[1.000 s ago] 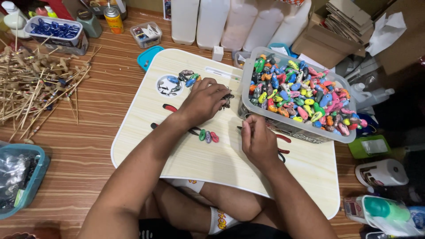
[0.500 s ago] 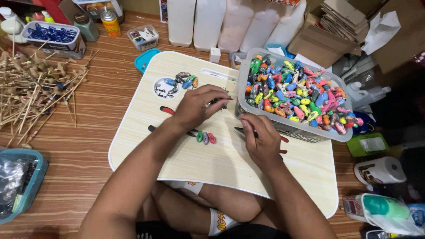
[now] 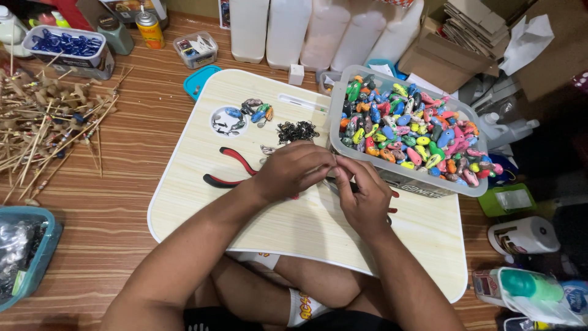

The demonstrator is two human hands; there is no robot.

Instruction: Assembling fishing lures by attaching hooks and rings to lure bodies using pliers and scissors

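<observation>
My left hand (image 3: 293, 173) and my right hand (image 3: 366, 197) meet over the middle of a pale wooden lap table (image 3: 202, 190). Their fingertips pinch together on a small item that my fingers hide. Red-handled pliers (image 3: 231, 164) lie just left of my left hand. A second tool with red tips (image 3: 393, 195) pokes out from under my right hand. A clear bin (image 3: 422, 184) full of colourful fishing lures (image 3: 409, 130) stands at the table's right rear. A small pile of dark hooks (image 3: 297, 131) and several loose lures (image 3: 252, 113) lie farther back.
White jugs (image 3: 288, 29) and cardboard boxes (image 3: 471, 37) line the back. Wooden sticks (image 3: 43, 122) are heaped on the floor to the left, behind a blue tub (image 3: 30, 270). A tray of blue pieces (image 3: 66, 46), a teal lid (image 3: 199, 81) and bottles (image 3: 520, 288) also surround the table.
Both hands have lifted off the table top and come together, fingertips touching. The left hand now covers the few lures that lay beside it.
</observation>
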